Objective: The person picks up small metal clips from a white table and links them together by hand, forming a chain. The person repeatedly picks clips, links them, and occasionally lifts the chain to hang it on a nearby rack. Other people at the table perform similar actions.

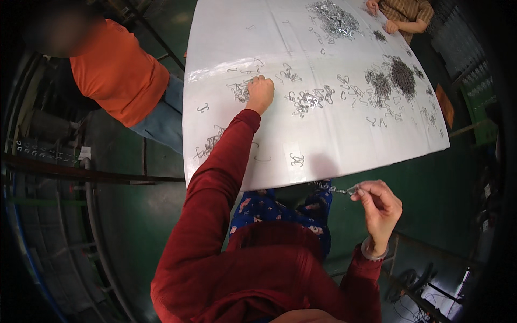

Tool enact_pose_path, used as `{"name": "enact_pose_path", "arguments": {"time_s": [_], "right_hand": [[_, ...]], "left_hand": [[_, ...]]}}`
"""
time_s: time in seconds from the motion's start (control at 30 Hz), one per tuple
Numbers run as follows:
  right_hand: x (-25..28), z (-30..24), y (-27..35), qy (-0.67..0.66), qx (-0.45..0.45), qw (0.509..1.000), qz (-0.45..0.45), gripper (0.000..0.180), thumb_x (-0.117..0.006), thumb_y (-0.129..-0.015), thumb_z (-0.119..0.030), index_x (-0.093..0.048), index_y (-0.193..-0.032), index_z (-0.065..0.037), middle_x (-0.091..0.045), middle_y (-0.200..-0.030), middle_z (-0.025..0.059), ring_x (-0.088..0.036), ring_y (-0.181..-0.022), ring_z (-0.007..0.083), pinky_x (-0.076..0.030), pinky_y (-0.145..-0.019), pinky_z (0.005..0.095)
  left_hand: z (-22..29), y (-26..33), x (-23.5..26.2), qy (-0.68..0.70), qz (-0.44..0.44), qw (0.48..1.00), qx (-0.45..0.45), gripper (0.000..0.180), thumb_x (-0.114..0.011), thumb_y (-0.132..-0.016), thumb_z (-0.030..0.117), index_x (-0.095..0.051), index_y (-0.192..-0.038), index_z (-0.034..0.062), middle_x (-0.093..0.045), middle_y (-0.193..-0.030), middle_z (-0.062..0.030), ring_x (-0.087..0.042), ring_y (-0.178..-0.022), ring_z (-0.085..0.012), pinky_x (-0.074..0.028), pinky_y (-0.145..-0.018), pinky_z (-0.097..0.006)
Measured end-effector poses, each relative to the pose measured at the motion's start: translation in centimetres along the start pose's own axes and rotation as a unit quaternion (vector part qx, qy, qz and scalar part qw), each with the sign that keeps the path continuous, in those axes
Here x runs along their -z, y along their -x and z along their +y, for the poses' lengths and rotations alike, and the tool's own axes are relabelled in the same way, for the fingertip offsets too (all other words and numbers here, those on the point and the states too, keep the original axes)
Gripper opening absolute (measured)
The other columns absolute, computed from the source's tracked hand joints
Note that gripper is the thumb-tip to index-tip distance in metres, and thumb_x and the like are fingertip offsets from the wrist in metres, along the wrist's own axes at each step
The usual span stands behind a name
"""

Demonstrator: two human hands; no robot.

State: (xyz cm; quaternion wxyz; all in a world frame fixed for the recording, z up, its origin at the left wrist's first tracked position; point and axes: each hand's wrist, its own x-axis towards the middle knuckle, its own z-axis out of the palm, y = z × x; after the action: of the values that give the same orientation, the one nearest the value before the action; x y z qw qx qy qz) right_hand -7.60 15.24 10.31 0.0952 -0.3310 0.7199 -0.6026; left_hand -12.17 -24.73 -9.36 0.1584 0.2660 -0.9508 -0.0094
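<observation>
My left hand (260,92) reaches far over the white-covered table (226,134). Its fingers are curled down at a loose pile of S-shaped wire hooks (241,92); what they pinch is hidden beneath them. Off the table's near edge, at the right, my right hand (379,203) is raised, with thumb and fingers pinched together. From that pinch a short string of small silvery metal hooks (339,190) sticks out to the left, seemingly linked to each other. Another hook heap (211,143) lies partly behind my left forearm.
More hooks lie mid-table (309,101). Darker metal heaps (402,78) are at the right, a shiny heap (335,20) at the far end. A person in orange (121,75) stands left; another person's hands (391,26) rest at the far right edge.
</observation>
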Motion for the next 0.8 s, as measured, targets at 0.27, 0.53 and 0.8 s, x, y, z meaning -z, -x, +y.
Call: {"name": "enact_pose_path", "arguments": {"time_s": [0.27, 0.53, 0.8], "right_hand": [[-0.2, 2.4, 0.9, -0.005, -0.077, 0.996, 0.051, 0.012, -0.064, -0.084, 0.008, -0.067, -0.096, 0.008, -0.067, -0.085, 0.0095, -0.066, -0.072, 0.0132, -0.054, -0.065, 0.0231], [-1.2, 3.3, 2.1, -0.076, -0.094, 0.987, 0.109, 0.013, -0.065, -0.086, 0.004, -0.069, -0.098, 0.005, -0.069, -0.085, 0.0079, -0.066, -0.072, 0.0128, -0.053, -0.066, 0.0225], [-0.3, 1.8, 3.3, -0.07, -0.015, 0.987, 0.147, 0.013, -0.064, -0.085, 0.008, -0.068, -0.097, 0.006, -0.066, -0.093, 0.0096, -0.067, -0.077, 0.0158, -0.056, -0.068, 0.0239]], "left_hand": [[8.5, 9.1, 10.1, 0.583, -0.164, 0.796, 0.005, 0.014, -0.056, -0.094, 0.007, -0.057, -0.102, -0.0044, -0.064, -0.091, -0.0109, -0.064, -0.082, -0.0159, -0.054, -0.064, -0.029], [16.0, 16.6, 19.2, 0.755, -0.25, 0.602, -0.075, 0.012, -0.061, -0.092, 0.005, -0.059, -0.101, -0.0039, -0.061, -0.095, -0.0083, -0.062, -0.087, -0.0139, -0.053, -0.077, -0.029], [19.0, 16.3, 20.3, 0.671, -0.082, 0.714, -0.183, 0.01, -0.066, -0.089, 0.008, -0.065, -0.096, 0.0016, -0.061, -0.098, -0.0065, -0.061, -0.093, -0.0153, -0.051, -0.08, -0.029]]}}
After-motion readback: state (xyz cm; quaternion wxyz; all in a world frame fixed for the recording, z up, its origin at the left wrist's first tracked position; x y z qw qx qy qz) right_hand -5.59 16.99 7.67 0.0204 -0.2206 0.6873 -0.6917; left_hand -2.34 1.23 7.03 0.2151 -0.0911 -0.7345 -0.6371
